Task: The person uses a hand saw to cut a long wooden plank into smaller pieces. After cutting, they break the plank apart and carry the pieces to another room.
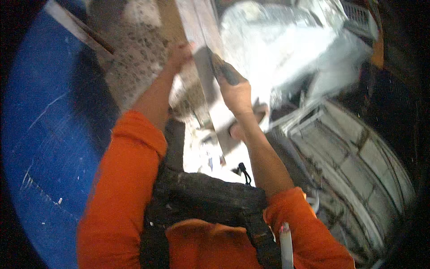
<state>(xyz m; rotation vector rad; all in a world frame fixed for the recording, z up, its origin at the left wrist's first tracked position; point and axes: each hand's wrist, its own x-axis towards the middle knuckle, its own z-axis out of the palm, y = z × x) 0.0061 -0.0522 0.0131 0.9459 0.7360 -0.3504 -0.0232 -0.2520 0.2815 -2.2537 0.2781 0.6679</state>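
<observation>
A long pale flat board (199,24) runs from the top edge down toward my body, with a shadow across part of it. My left hand (180,56) is at the board's left edge, fingers curled against it. Across the board, my right hand (236,93) is closed round a dark-handled tool (227,71), whose front end reaches over the board's surface. Motion blur and glare keep me from telling the tool's exact kind. Part of a foot (236,132) shows beneath my right forearm, beside the board.
A blue curved surface (40,134) fills the left side. Speckled stone-like flooring (134,58) lies beyond my left arm. Crumpled whitish plastic sheeting (286,54) spreads at the upper right. A pale ribbed frame-like structure (345,157) stands at right. A brown strip (171,20) lies beside the board.
</observation>
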